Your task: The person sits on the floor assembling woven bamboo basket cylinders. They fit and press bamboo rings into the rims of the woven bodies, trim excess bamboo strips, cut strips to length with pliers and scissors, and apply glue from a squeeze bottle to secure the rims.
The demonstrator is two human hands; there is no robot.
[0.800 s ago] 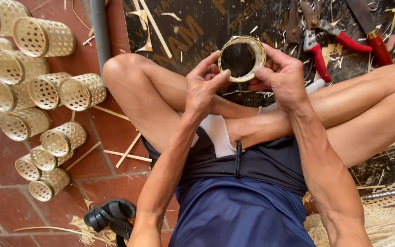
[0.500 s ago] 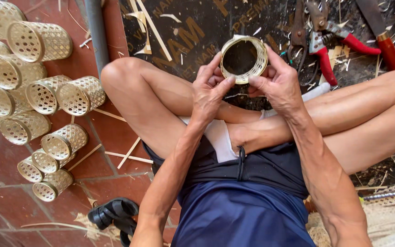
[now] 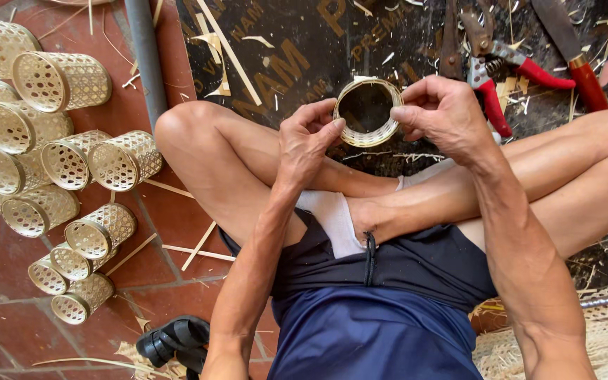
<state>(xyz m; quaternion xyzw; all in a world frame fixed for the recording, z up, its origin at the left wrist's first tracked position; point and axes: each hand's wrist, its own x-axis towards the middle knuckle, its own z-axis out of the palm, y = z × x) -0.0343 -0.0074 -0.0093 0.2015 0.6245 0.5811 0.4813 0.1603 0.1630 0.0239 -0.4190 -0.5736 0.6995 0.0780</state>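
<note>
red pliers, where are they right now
In the head view the red pliers lie at the upper right on the dark board, just beyond the right hand, with a red-handled knife to their right.

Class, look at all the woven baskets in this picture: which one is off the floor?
The small round basket held between the left hand and right hand. The other baskets lie on their sides on the red tiles.

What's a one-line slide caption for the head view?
Both hands, left and right, hold a woven ring above crossed legs; baskets lie alongside.
</note>
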